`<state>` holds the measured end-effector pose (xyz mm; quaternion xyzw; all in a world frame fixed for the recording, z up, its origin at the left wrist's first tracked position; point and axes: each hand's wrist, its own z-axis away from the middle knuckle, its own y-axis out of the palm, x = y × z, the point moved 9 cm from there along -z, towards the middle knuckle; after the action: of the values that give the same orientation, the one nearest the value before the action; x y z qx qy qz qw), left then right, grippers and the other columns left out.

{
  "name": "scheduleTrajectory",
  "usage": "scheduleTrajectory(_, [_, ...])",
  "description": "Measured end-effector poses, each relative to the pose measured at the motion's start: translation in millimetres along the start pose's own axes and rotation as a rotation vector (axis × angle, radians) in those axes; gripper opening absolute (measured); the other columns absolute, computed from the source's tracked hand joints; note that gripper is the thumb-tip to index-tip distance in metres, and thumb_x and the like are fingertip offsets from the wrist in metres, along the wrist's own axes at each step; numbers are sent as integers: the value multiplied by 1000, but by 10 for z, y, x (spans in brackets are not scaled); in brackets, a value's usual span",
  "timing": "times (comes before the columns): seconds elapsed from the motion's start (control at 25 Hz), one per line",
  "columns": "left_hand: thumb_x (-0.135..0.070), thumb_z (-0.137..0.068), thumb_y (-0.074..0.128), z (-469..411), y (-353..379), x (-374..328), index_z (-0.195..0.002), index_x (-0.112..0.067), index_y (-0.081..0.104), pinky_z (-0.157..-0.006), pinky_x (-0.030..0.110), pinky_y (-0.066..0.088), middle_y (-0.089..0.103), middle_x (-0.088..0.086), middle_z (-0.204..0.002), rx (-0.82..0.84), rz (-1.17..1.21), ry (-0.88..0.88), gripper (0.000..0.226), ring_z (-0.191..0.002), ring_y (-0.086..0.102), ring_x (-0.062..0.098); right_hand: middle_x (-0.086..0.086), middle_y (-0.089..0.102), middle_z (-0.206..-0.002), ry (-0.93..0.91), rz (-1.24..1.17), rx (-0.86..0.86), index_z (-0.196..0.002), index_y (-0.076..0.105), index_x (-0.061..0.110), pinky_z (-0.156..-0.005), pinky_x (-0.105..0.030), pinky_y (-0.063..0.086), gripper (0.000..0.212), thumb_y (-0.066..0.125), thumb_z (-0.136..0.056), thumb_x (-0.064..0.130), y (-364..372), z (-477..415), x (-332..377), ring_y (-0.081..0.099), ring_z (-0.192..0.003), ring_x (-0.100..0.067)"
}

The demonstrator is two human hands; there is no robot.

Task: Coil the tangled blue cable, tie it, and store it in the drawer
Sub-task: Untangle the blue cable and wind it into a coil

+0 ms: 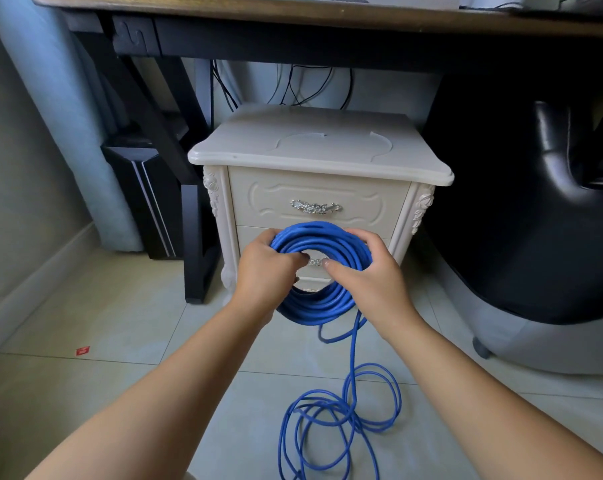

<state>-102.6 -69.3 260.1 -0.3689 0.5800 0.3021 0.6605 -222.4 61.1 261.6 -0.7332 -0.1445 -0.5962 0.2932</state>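
Observation:
A thick round coil of blue cable (322, 237) is held upright in front of a cream bedside cabinet (319, 157). My left hand (265, 268) grips the coil's left side, fingers curled through its middle. My right hand (369, 271) grips the right side, thumb inside the ring. From the coil's bottom a loose strand hangs down to tangled loops of the same cable (341, 420) on the tiled floor. The cabinet's top drawer (314, 192) is closed and carries a silver handle (315, 206). A lower drawer sits mostly behind the coil and my hands.
A dark wooden desk (293, 15) spans above the cabinet, its black leg (189, 216) to the left beside a black computer tower (144, 199). A black chair (535, 202) fills the right. Black wires hang behind the cabinet. A small red scrap (83, 350) lies on the floor.

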Motion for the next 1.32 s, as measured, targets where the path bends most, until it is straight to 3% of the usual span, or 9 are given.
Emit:
scheduleTrajectory(0.16, [-2,-82,65,18,-15,173,-91,-11,62,-68,37,52,51,1,-62,-89,275,-138,13,-50,50,13,17,69,-103,53,-187,9,-117,55,40,-86,-23,51,50,80,-77,22,55,27,-75,66,-94,1])
scheduleTrajectory(0.32, [-4,-84,63,105,98,333,-98,-11,61,-72,38,51,53,-1,-64,-124,437,-203,15,-56,52,14,1,71,-105,202,-454,14,-120,58,29,-96,-38,52,55,80,-73,12,190,0,-292,68,-103,-19])
scheduleTrajectory(0.4, [-5,-85,64,124,182,350,-101,-11,61,-75,39,51,57,0,-68,-53,423,-223,17,-62,57,15,-3,69,-89,225,-455,-9,-109,61,22,-87,-40,56,43,73,-73,1,148,-28,-327,68,-91,-27])
scheduleTrajectory(0.52, [-12,-84,70,108,229,322,-107,-11,62,-88,42,55,68,5,-84,112,261,-264,24,-82,70,22,3,58,-68,185,-342,-28,-97,60,17,-61,-30,55,37,59,-74,-12,36,-58,-259,58,-64,-14])
scheduleTrajectory(0.68, [-15,-78,76,28,97,-46,-119,-29,59,-80,21,56,69,-7,-104,183,-131,49,46,-92,69,9,6,62,-73,78,-124,27,-103,60,33,-72,-40,56,51,56,-75,-10,-47,-102,-59,60,-65,-16])
scheduleTrajectory(0.76, [-8,-76,73,51,124,-236,-133,-35,50,-75,9,50,61,-12,-120,227,-277,244,67,-97,63,-4,6,64,-93,-32,98,107,-105,56,40,-75,-28,52,56,56,-76,-8,7,-80,71,61,-79,-13])
scheduleTrajectory(0.88, [-5,-74,67,114,272,-293,-141,-35,41,-81,11,45,60,-12,-121,304,-529,427,78,-96,59,0,12,53,-118,-184,346,207,-125,55,37,-82,-10,39,65,57,-76,-5,164,-2,192,54,-100,-5])
scheduleTrajectory(1.04, [-5,-73,66,89,207,-297,-119,-30,59,-66,11,43,65,-13,-84,200,-472,453,53,-74,60,-1,15,57,-115,-239,294,159,-129,55,33,-83,-5,40,66,62,-74,-3,167,56,255,55,-97,-2])
scheduleTrajectory(1.32, [7,-75,60,57,88,-258,-108,-32,68,-68,18,49,71,-14,-92,80,-163,331,51,-76,65,2,13,66,-96,45,1,112,-117,57,34,-73,-22,50,47,72,-78,13,44,51,19,64,-81,-4])
